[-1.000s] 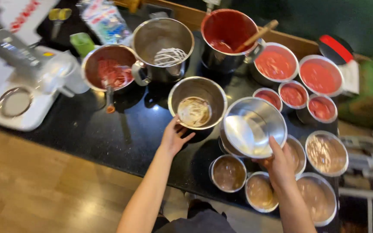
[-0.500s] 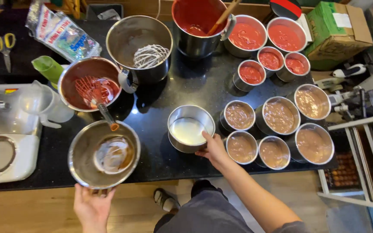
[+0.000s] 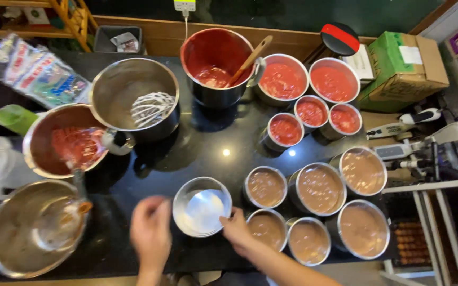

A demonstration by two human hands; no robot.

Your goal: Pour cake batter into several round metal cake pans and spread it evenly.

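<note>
Right hand (image 3: 235, 229) grips the empty tin's (image 3: 201, 206) near-right rim, while the open, empty left hand (image 3: 151, 233) hovers just left of it

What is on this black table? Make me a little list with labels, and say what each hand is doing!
surface: glossy black countertop
right hand: right hand touches the rim of the small empty round metal tin
left hand: left hand hovers beside that tin, blurred
brown batter: six round metal tins of brown batter right of the hands
red batter: five round metal tins of red batter farther back
pot: red-smeared metal pot with a wooden spoon
whisk: wire whisk head in a large steel bowl
</note>
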